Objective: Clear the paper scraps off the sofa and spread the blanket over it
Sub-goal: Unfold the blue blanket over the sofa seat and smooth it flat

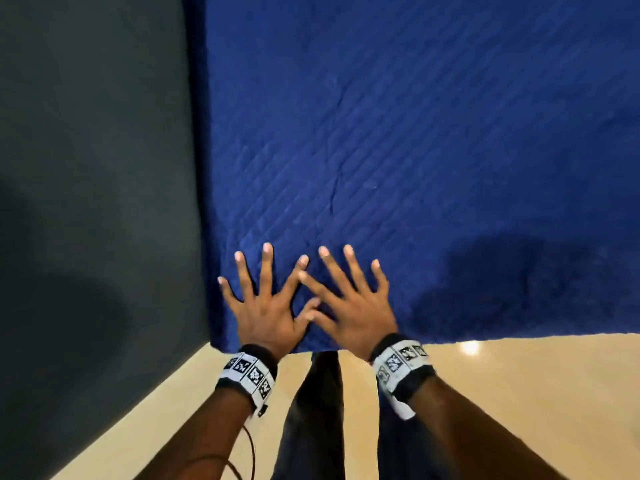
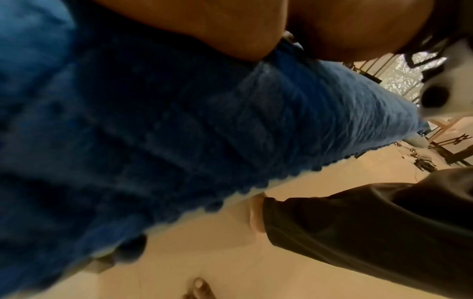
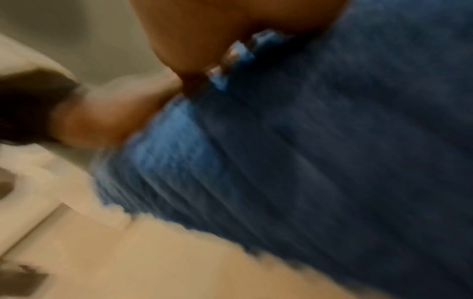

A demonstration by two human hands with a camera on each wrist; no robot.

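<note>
Blue blanket (image 1: 415,150): ribbed knit, spread flat over the sofa, near edge hanging just above the floor
Left hand (image 1: 266,306): palm down on the blanket near its front left corner, fingers straight and splayed
Right hand (image 1: 353,306): flat beside it, fingers splayed, index fingers crossing
Dark wall (image 1: 86,168): left of the blanket
Beige floor (image 1: 519,393): glossy, below the hem
Wrist views: blurred blanket and palm

Marker-patterned wristbands (image 1: 247,375), dark trousers (image 1: 315,410)
</note>
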